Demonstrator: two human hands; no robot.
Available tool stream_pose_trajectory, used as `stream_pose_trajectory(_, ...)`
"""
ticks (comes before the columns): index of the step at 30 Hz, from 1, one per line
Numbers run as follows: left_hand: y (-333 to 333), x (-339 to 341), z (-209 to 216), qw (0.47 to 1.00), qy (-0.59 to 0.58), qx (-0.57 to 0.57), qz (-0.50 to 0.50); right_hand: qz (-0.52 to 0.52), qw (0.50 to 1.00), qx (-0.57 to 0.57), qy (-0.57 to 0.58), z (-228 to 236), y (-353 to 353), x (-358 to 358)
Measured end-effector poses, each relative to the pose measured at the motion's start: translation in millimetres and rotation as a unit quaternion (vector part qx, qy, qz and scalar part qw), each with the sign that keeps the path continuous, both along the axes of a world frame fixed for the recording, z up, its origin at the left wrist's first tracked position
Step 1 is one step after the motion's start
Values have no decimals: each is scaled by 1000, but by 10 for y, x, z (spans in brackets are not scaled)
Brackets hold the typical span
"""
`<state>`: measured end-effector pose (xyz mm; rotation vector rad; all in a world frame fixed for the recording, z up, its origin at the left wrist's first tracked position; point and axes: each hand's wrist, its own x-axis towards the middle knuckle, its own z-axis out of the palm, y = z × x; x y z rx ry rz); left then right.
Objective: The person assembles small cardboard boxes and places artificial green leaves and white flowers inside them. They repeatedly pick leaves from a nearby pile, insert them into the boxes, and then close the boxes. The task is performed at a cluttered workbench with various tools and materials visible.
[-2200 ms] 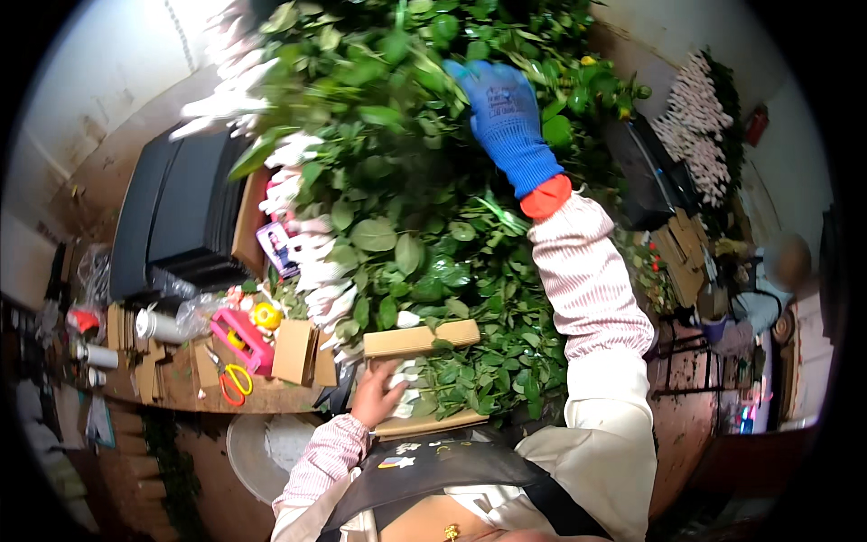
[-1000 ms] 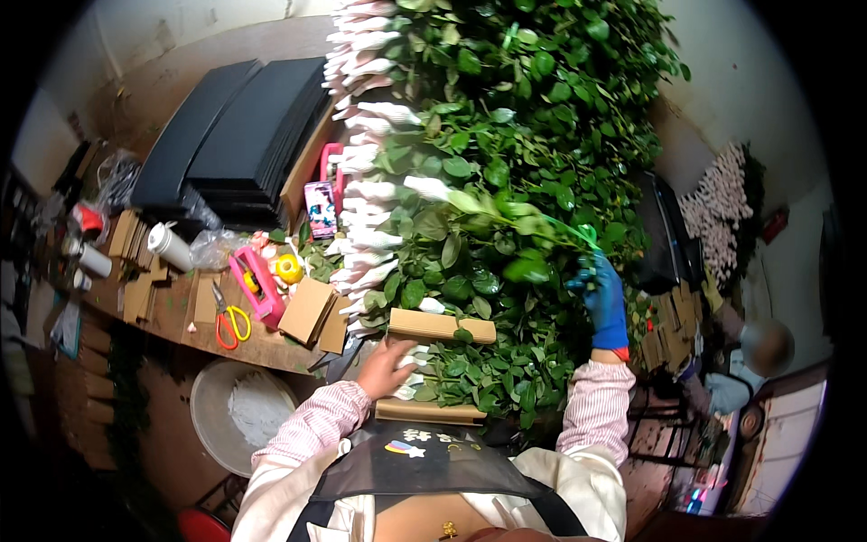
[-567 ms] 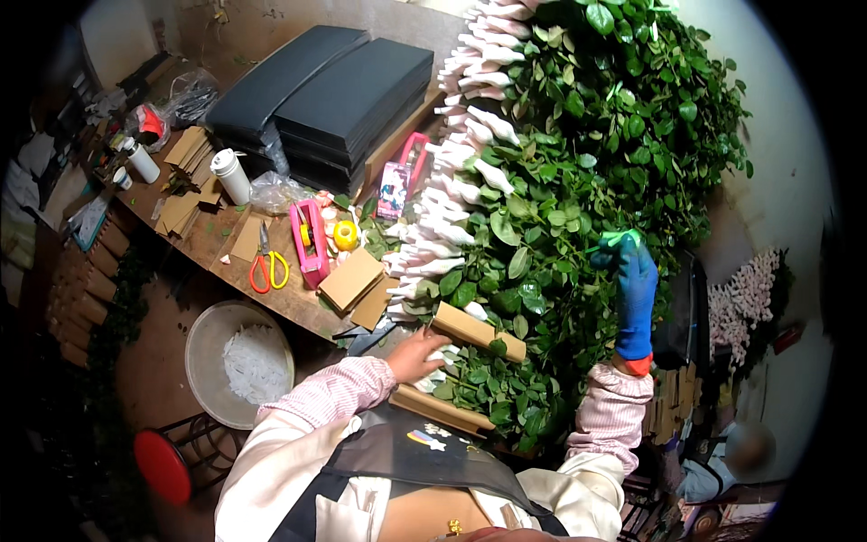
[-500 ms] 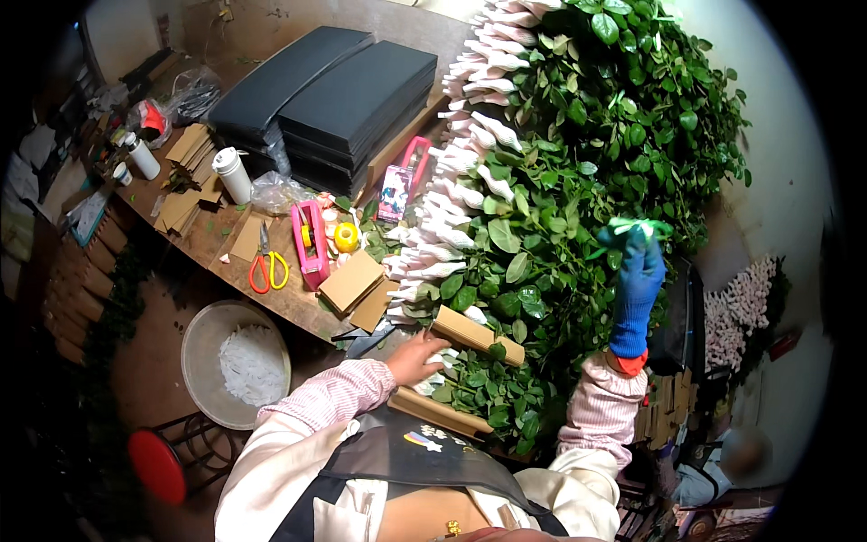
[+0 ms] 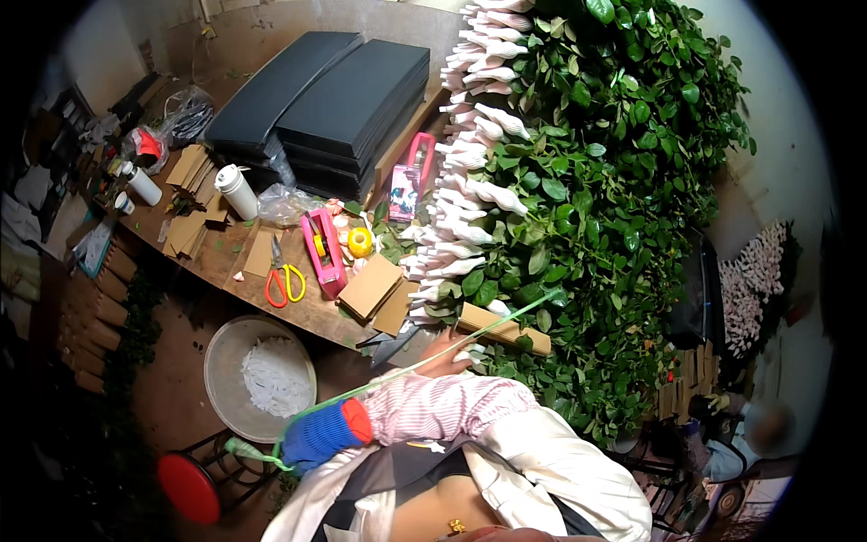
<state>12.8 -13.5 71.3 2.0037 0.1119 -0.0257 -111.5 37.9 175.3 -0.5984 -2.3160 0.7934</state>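
Observation:
My right hand, in a blue knitted glove with a red cuff, reaches across my body to the left. It is closed on a green cord, whose looped end hangs beside the glove. The cord stretches taut up and right over the leaves. My bare left hand, partly hidden by the cord and right sleeve, is closed at the pale end of a leafy rose bundle. A folded cardboard piece lies along the bundle's far side.
Rose stems in pale net sleeves with dense leaves pile up ahead. On the table are scissors, a pink tape dispenser, cardboard pieces and black sheets. A white bin and red stool stand left.
My right hand has swung from the far right over the leaves to the lower left, drawing the green cord out in a long line. My left hand stays at the bundle.

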Motion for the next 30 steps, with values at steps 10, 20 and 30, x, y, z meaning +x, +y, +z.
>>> stream_pose_trajectory(10, -76, -5, -108, 996, -80, 19, 45, -166, 945, -245, -139, -96, -315, 225)
stream_pose_trajectory(20, -90, 5, -151, 997, -38, 29, 53, -666, 694, -219, -165, 595, -1858, 2831)
stream_pose_trajectory(30, -52, 27, -244, 996, -73, 34, 33, -626, 646, -199, -389, 17, -2093, 3341)
